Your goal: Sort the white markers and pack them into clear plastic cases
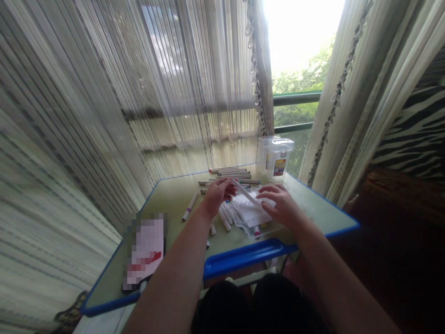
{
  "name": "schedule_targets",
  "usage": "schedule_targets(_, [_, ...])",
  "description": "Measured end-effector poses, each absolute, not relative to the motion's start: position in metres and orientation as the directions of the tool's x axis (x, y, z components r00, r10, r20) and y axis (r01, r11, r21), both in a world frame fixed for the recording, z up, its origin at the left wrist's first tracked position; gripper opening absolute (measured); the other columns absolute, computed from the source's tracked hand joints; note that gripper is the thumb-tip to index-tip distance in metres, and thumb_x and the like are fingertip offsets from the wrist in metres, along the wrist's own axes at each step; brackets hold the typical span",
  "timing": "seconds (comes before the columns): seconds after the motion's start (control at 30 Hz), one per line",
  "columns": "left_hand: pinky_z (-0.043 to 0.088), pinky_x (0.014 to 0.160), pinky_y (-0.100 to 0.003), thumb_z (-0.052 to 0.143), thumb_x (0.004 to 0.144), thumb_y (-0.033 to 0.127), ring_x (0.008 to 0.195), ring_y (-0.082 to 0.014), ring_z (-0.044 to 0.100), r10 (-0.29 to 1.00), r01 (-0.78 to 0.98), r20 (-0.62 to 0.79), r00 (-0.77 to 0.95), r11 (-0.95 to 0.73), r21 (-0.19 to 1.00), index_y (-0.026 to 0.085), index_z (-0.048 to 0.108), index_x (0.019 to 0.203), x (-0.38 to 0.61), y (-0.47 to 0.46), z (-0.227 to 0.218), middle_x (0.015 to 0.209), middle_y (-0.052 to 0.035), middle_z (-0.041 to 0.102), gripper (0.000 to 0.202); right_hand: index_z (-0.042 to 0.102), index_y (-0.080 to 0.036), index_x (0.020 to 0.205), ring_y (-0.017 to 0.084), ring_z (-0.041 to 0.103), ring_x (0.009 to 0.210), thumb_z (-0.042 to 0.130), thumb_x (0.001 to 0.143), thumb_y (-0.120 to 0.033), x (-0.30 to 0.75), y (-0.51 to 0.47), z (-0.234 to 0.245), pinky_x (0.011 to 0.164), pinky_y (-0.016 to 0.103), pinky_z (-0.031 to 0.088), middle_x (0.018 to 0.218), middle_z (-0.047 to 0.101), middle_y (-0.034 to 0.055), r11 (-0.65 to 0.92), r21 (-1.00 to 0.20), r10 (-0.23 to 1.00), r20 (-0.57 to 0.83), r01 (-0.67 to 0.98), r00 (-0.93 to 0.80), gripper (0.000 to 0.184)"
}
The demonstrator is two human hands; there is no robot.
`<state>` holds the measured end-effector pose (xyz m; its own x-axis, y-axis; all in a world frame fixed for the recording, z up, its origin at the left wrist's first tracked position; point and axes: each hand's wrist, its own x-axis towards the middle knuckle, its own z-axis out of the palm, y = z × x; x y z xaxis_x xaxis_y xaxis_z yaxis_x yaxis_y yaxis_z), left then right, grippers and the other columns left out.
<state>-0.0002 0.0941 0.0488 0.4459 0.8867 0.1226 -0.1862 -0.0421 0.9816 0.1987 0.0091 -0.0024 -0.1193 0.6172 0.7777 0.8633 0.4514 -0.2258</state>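
My left hand (219, 195) is closed, its thumb and fingers pinching the upper end of a long, narrow white strip (246, 192) that looks like paper. The strip slants down toward my right hand (281, 203), whose fingers are apart around its lower end; whether they touch it is unclear. Beneath both hands lies a white sheet (252, 214) on a clear plastic tray or lid (248, 230). Several white markers (225, 218) lie beside my left hand. Another marker with a purple band (189, 207) lies apart on the left.
More markers (239, 175) lie along the table's back. A clear lidded plastic box (280, 160) stands at the back right. A pixelated flat item (146, 250) lies at left. The table (174, 190) has a blue edge and front trough (243, 257); curtains (194, 93) hang behind.
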Motion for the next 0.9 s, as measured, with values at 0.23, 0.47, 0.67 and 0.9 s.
schedule_targets(0.23, [0.034, 0.047, -0.019, 0.071, 0.067, 0.046, 0.052, -0.0086, 0.054, 0.875, -0.189, 0.155, 0.458, -0.075, 0.979, 0.014, 0.070, 0.084, 0.001, 0.094, 0.047, 0.062, -0.0019, 0.061, 0.037, 0.072, -0.024, 0.081, 0.021, 0.060, 0.089, 0.071, 0.074, -0.030, 0.195, 0.011, -0.002, 0.080, 0.038, 0.052, 0.086, 0.073, 0.0041, 0.539, -0.190, 0.586, 0.785, 0.821, -0.203, 0.009])
schedule_targets(0.47, [0.035, 0.048, -0.019, 0.072, 0.064, 0.053, 0.054, -0.0092, 0.054, 0.862, -0.170, 0.190, 0.470, -0.122, 0.978, 0.013, 0.070, 0.078, 0.002, 0.093, 0.047, 0.060, -0.0036, 0.062, 0.043, 0.071, -0.024, 0.073, 0.021, 0.060, 0.087, 0.069, 0.071, -0.018, 0.193, 0.010, 0.000, 0.081, 0.038, 0.053, 0.091, 0.074, 0.0024, 0.529, -0.204, 0.564, 0.810, 0.824, -0.161, 0.007])
schedule_targets(0.67, [0.036, 0.047, -0.020, 0.071, 0.067, 0.050, 0.053, -0.0081, 0.051, 0.966, -0.164, 0.181, 0.184, -0.151, 0.975, 0.013, 0.067, 0.073, 0.002, 0.101, 0.045, 0.063, -0.0014, 0.060, 0.038, 0.071, -0.023, 0.070, 0.020, 0.062, 0.080, 0.062, 0.075, -0.018, 0.192, 0.007, 0.004, 0.077, 0.036, 0.053, 0.081, 0.074, 0.0024, 0.500, -0.300, 0.542, 0.840, 0.812, -0.024, 0.011])
schedule_targets(0.9, [0.044, 0.055, -0.021, 0.073, 0.069, 0.037, 0.060, -0.0096, 0.054, 0.913, 0.015, 0.047, 0.405, -0.058, 0.998, 0.013, 0.068, 0.076, 0.004, 0.096, 0.042, 0.071, -0.0035, 0.063, 0.026, 0.070, -0.022, 0.073, 0.020, 0.064, 0.081, 0.062, 0.077, -0.023, 0.193, 0.007, 0.005, 0.078, 0.037, 0.053, 0.081, 0.073, 0.0041, 0.493, -0.317, 0.536, 0.844, 0.811, 0.004, 0.010])
